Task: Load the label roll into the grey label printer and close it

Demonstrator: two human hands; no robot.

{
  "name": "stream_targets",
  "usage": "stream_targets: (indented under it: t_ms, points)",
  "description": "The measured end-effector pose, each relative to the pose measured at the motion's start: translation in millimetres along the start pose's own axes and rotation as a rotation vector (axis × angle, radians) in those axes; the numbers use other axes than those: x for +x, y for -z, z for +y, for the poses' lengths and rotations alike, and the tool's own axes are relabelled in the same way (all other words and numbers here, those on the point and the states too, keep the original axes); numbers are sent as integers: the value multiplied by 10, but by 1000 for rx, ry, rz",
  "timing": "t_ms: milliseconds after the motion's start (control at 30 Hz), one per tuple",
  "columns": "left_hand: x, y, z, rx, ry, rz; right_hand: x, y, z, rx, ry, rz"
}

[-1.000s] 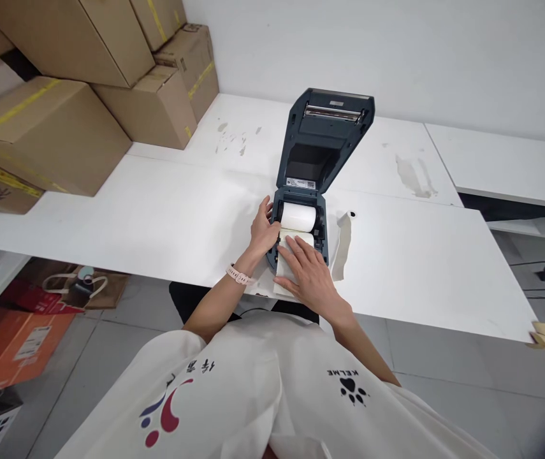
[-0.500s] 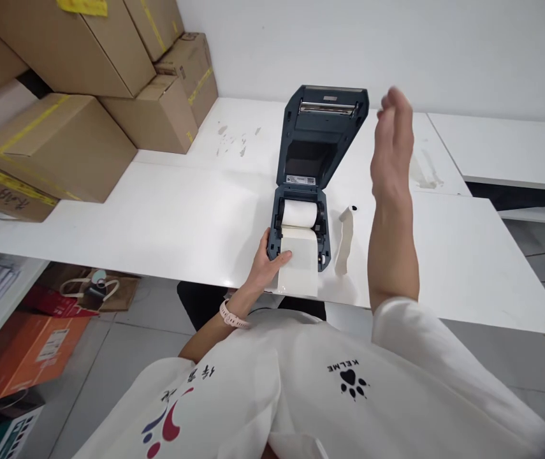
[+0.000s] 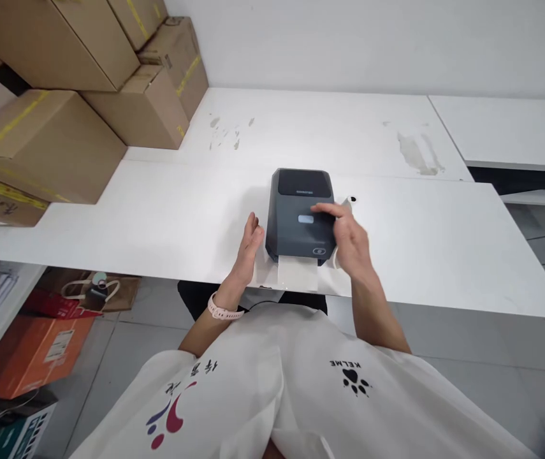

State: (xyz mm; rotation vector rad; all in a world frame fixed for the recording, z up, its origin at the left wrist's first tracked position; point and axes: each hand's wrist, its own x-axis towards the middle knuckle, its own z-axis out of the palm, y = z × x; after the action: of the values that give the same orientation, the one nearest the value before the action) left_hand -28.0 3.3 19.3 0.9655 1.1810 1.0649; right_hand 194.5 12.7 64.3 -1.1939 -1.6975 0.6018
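A dark grey label printer (image 3: 296, 204) sits near the front edge of the white table (image 3: 157, 217) with its lid down. White label paper (image 3: 297, 274) sticks out of its front slot. My right hand (image 3: 346, 239) rests on the right side of the lid, fingers spread across the top. My left hand (image 3: 249, 245) is open, fingers straight, just left of the printer and apart from it. A strip of paper (image 3: 347, 203) lies behind my right hand, mostly hidden.
Stacked cardboard boxes (image 3: 62, 83) fill the table's left rear. A second white table (image 3: 506, 131) adjoins at the right. Under the table at the left are an orange box (image 3: 28, 347) and a bag (image 3: 93, 290). A white wall runs behind.
The printer lid went from raised to down. My right hand came down from the air onto the lid. My left hand left the paper and drew back to the printer's left side.
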Motion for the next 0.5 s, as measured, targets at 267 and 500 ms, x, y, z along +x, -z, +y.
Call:
stream_targets:
  t_ms: [267, 500]
  points:
    - [57, -242, 119, 13, 83, -54, -322, -288, 82, -130, -146, 124]
    - [39, -163, 65, 9, 59, -136, -497, -254, 327, 106, -441, -74]
